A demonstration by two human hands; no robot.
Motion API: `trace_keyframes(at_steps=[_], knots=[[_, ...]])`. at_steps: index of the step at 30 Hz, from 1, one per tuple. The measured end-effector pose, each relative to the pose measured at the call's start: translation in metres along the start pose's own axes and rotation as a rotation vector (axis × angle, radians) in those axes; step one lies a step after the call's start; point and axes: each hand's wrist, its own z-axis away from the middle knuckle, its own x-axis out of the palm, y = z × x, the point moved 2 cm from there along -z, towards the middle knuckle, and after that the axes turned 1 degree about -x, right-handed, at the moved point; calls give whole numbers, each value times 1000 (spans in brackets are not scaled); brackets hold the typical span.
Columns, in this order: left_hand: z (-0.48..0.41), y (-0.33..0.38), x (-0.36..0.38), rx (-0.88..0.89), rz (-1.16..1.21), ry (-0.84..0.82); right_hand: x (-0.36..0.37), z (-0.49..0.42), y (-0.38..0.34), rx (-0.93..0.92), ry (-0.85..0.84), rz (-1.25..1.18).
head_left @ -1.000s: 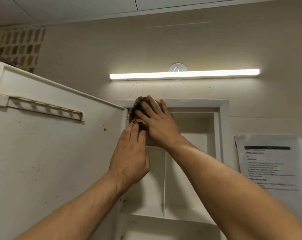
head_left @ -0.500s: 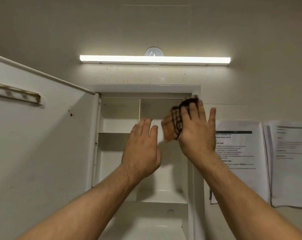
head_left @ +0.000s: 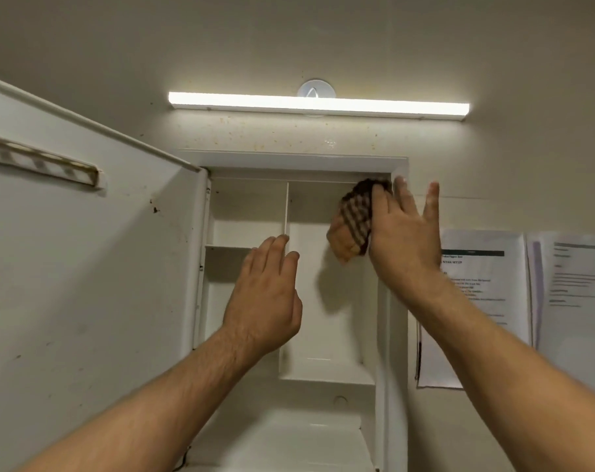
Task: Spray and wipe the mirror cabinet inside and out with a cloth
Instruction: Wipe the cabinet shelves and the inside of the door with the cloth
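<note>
One open door [head_left: 84, 267] fills the left of the frame, with one slotted rail [head_left: 40, 161] fixed across its upper left. At centre is the one mirror cabinet [head_left: 289, 160], white inside, split at the top by one upright divider [head_left: 286, 206] into two compartments, with further shelves below. Two printed sheets [head_left: 486, 301] [head_left: 575, 294] hang on the wall at right. One lit light bar [head_left: 319, 105] runs across above the cabinet.

Two bare hands are raised. The left hand [head_left: 265, 301] is flat with its fingers close together, in front of the divider and holding nothing. The right hand [head_left: 405, 240] has straight, spread fingers and presses the one checked cloth [head_left: 354, 219] against the right inner wall of the upper right compartment; its thumb is hidden.
</note>
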Motion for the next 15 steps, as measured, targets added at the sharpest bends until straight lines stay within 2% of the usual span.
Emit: trace_keyframes(at_steps=[3, 8, 11, 15], knots=[[9, 6, 1, 37, -5, 11, 17, 79, -12, -70, 13, -65], [18, 9, 4, 55, -6, -16, 42, 234, -27, -331, -152, -111], [16, 16, 8, 67, 2, -35, 31, 199, -15, -342, -37, -153], [17, 30, 13, 64, 68, -28, -12, 46, 7, -267, 167, -81]])
